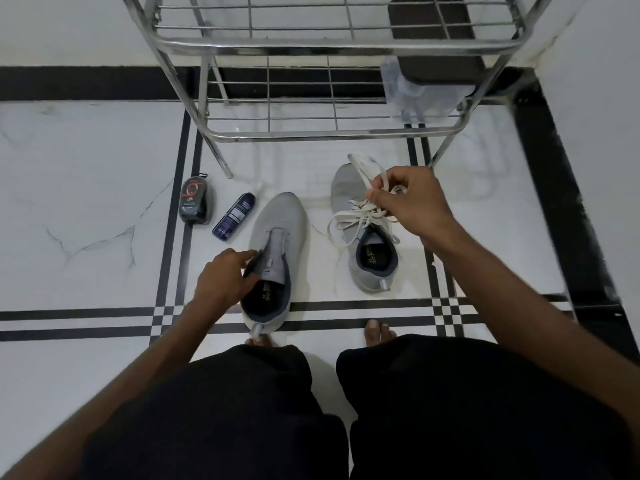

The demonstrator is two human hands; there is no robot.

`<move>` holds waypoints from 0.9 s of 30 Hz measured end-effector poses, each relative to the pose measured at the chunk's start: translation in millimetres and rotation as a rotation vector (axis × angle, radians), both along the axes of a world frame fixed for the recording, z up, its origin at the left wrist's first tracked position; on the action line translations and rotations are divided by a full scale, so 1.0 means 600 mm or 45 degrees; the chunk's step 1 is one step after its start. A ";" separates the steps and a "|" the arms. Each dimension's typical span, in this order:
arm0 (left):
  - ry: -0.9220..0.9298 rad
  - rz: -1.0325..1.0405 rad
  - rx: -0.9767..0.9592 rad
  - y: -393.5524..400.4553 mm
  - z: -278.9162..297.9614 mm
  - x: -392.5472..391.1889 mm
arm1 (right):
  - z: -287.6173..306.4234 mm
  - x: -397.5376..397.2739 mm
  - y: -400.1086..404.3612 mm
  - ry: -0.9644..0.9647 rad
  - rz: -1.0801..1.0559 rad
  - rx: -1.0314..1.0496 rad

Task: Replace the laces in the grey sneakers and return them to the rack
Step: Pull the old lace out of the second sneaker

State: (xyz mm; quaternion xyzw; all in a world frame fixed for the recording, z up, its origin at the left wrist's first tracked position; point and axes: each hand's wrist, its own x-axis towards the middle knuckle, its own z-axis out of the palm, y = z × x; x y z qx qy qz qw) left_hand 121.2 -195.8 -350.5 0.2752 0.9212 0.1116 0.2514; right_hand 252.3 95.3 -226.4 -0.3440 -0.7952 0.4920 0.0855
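Note:
Two grey sneakers stand on the tiled floor in front of me. The left sneaker (277, 233) has no lace, and my left hand (225, 275) grips its collar by the tongue. Over the right sneaker (370, 251) lies a loose white lace (349, 220). My right hand (412, 202) hovers above that shoe and pinches a bunch of the lace between thumb and fingers. A metal wire shoe rack (311, 46) stands just beyond both shoes.
A dark spray can (234, 216) lies left of the left sneaker, beside a black shoe-polish applicator (195, 201). A dark box (433, 39) and a clear plastic bag (419, 91) sit on the rack's right side. My bare toes (377, 329) and black-clad knees fill the foreground.

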 end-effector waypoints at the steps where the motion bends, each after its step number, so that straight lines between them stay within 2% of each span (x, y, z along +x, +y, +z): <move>1: 0.043 0.016 -0.052 0.006 0.008 0.003 | 0.002 0.004 0.001 -0.012 0.005 0.017; 2: 0.121 0.025 -0.048 0.016 0.017 0.009 | 0.003 0.008 0.003 -0.027 0.005 0.044; 4: 0.252 -0.045 0.144 0.054 0.036 0.027 | 0.008 0.019 0.013 -0.036 -0.024 0.087; 6: 0.203 -0.210 0.367 0.102 0.054 0.051 | 0.014 0.033 0.025 -0.016 -0.060 0.088; 8: 0.126 -0.431 0.445 0.150 0.059 0.075 | 0.022 0.048 0.039 0.008 -0.115 0.087; 12: 0.146 -0.892 0.357 0.241 0.027 0.115 | 0.028 0.089 0.082 0.005 -0.237 0.192; 15: 0.223 -1.114 0.181 0.278 -0.010 0.133 | 0.002 0.127 0.119 -0.074 -0.337 0.289; 19: 0.272 -1.146 0.285 0.267 -0.033 0.137 | -0.094 0.171 0.140 -0.352 -0.366 0.355; 23: 0.247 -1.155 0.325 0.237 -0.041 0.124 | -0.191 0.204 0.139 -0.587 -0.224 0.373; 27: 0.263 -0.937 0.334 0.193 -0.029 0.125 | -0.235 0.215 0.116 -0.885 -0.012 0.380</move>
